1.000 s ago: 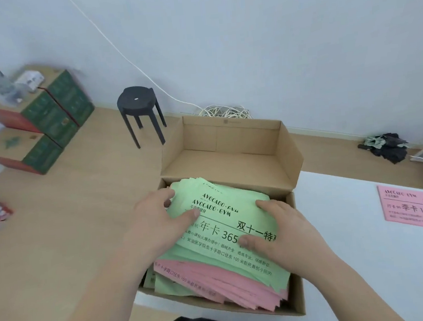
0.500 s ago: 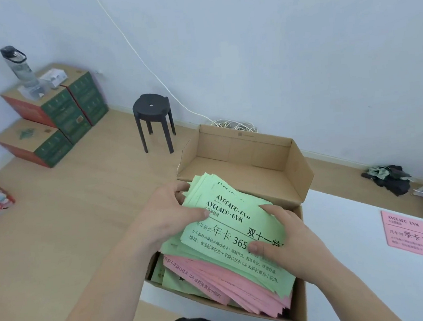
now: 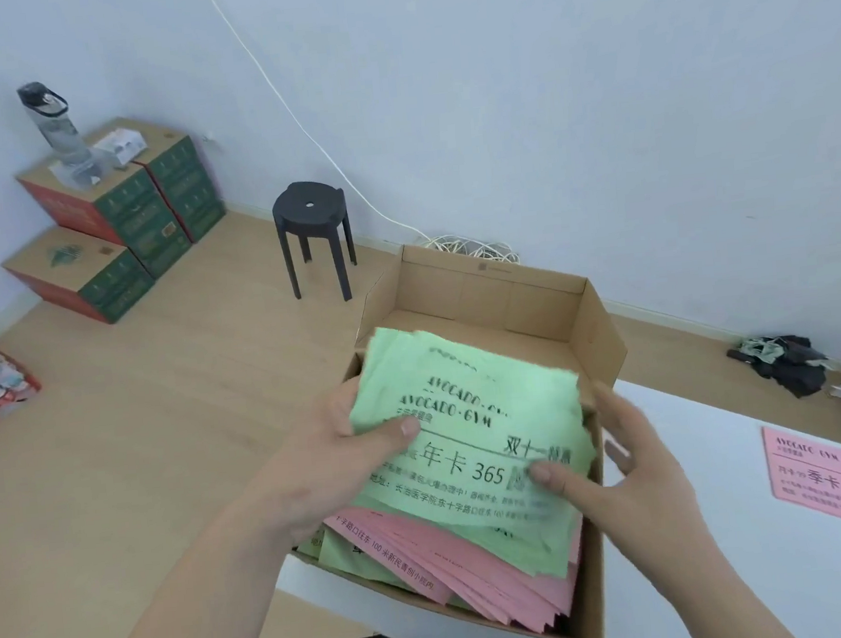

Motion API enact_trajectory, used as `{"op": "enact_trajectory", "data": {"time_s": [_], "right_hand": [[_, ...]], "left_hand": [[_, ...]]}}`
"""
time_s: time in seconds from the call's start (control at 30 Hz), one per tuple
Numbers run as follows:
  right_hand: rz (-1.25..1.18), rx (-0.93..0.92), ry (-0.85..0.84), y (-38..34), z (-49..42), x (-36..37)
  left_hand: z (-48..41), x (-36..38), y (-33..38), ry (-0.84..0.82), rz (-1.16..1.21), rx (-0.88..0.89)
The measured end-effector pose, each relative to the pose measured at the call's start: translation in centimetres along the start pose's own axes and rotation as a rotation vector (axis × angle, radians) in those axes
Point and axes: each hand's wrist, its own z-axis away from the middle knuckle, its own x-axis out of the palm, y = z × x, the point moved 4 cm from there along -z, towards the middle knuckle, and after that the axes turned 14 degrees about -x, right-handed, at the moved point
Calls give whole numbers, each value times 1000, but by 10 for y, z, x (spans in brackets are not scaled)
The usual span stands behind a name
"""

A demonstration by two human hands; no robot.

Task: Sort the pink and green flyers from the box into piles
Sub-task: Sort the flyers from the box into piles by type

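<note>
- The cardboard box [image 3: 597, 333] sits open on the corner of a white table [image 3: 838, 587], with its flaps standing up.
- A bunch of green flyers [image 3: 472, 416] is over the near half of the box. The top one says "AVOCADO·GYM" in black print.
- The left hand [image 3: 339, 458] grips the left side of the green bunch. Its thumb lies on top and its fingers curl under the paper.
- The right hand [image 3: 640, 467] is at the right side of the box. Its thumb tip touches the top green flyer, and its fingers are loose and spread apart, holding nothing.
- Pink flyers [image 3: 481, 568] lie inside the box under the green bunch, with a few more green ones below them at the near left corner.
- One pink flyer [image 3: 839, 480] lies flat on the table, well to the right of the box.
- A black stool [image 3: 310, 211] stands on the wood floor behind the box, to the left.
- Red and green cartons [image 3: 144, 210] are stacked far to the left of the box, with a water bottle [image 3: 56, 126] on top.
- A dark cloth [image 3: 788, 363] lies on the floor past the right side of the box.
</note>
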Motion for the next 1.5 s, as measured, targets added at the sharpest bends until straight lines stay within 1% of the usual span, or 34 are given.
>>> {"op": "enact_trajectory", "data": {"time_s": [0.03, 0.07, 0.1, 0.13, 0.17, 0.2, 0.23, 0.27, 0.37, 0.43, 0.5, 0.57, 0.63, 0.7, 0.8, 0.87, 0.93, 1.0, 1.07, 1.13, 1.2, 1.27, 1.37, 1.43, 1.5], "right_hand": [[-66, -8, 42, -3, -1, -7], [-185, -17, 47, -6, -3, -13], [-354, -22, 5, -12, -7, -16], [-512, -24, -83, -18, -11, -13], [-594, -24, -164, -23, -14, -9], [-620, -21, -215, -25, -17, -6], [-628, -21, -232, -26, -20, -4], [-629, -29, -211, -25, -23, -3], [-575, -75, -59, -24, -31, -9], [-522, -87, -10, -17, -34, -11], [-436, -82, -39, -8, -33, -7], [-361, -71, -76, 4, -29, 1], [-343, -65, -52, 7, -28, 5], [-395, -45, -13, 6, -30, 4], [-424, -19, -44, 2, -39, 11], [-440, 11, -28, -4, -44, 19], [-463, 64, 20, -12, -50, 23], [-469, 104, 112, -17, -54, 24], [-472, 109, 187, -16, -55, 24], [-529, 98, 229, -11, -54, 25], [-604, 124, 240, -12, -51, 29], [-607, 128, 237, -15, -53, 33], [-580, 127, 274, -13, -58, 37], [-557, 117, 322, -12, -60, 38], [-557, 149, 341, -12, -59, 39]], "left_hand": [[3, -4, 3, -7, 84, 47], [7, -8, 6, -6, 146, 101], [9, -13, 8, -4, 176, 152], [11, -15, 9, -9, 174, 195], [10, -16, 10, -14, 144, 230], [9, -16, 10, -13, 94, 260], [8, -16, 10, 0, 42, 282], [6, -14, 10, 14, 2, 294], [5, -13, 11, 7, -94, 309], [2, -17, 7, 13, -238, 330], [-4, -21, 0, 51, -358, 299], [-10, -24, -7, 120, -403, 269], [-15, -24, -9, 190, -374, 270], [-20, -24, -7, 223, -286, 245], [-23, -18, -4, 222, -246, 224], [-22, -8, 0, 234, -247, 242], [-25, -4, 2, 272, -182, 243], [-27, -8, 4, 315, -76, 232], [-29, -13, 3, 305, -38, 206], [-28, -16, -3, 273, -30, 185], [-25, -18, -6, 276, -33, 231], [-24, -16, -8, 325, -26, 265], [-16, -1, 0, 471, 13, 354], [-17, 7, 5, 518, 36, 361], [-19, 5, 9, 547, 79, 341]]}}
